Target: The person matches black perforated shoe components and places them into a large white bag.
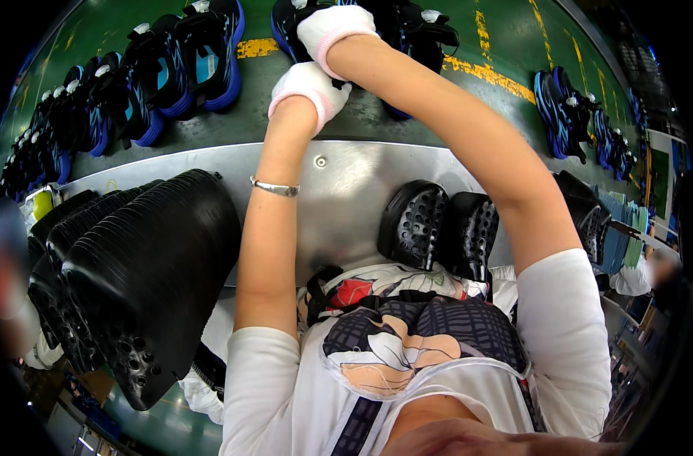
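Note:
Both my hands wear white gloves with pink cuffs and reach out over the green belt at the far side. My left hand is curled, with a bit of black at its fingertips. Just beyond it, my right hand is closed over a black shoe with a blue sole edge. The gloves hide most of my fingers and the part of the shoe they grip. Right beside my right forearm stands another black shoe with a strap.
Rows of black-and-blue shoes line the green belt on the left, with more shoes at right. On the metal table, stacked black perforated shells stand left of me. Two smaller black perforated pieces sit near my waist.

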A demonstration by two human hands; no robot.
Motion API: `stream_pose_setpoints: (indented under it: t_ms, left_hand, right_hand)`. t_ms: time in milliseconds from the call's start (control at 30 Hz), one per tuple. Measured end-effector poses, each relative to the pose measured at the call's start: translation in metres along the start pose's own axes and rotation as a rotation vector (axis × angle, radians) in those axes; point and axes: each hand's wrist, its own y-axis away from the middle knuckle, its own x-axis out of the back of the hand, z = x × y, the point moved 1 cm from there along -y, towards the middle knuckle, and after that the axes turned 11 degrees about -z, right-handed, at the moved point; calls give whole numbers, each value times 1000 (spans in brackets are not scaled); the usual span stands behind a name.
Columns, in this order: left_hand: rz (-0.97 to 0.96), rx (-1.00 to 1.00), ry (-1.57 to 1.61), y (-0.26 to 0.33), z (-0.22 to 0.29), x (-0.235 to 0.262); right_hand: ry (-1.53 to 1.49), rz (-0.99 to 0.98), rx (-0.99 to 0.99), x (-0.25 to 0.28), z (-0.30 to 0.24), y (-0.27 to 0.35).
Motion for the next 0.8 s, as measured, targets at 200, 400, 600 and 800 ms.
stream_pose_setpoints:
  t_ms: [200,400,600,800]
  left_hand:
    - [4,28,-68,-3,1,-1]
    - [232,-87,-97,-3,-40,1]
    - [801,-59,-264,17,-7,8]
    - [503,-339,-55,-26,7,-9]
  right_hand:
    - [-106,-9,27,-3,9,3]
    - [-287,151,274,-17,32,99]
    - [-272,-262,291,-52,31,223]
    - [-164,-193,362,-89,9,255]
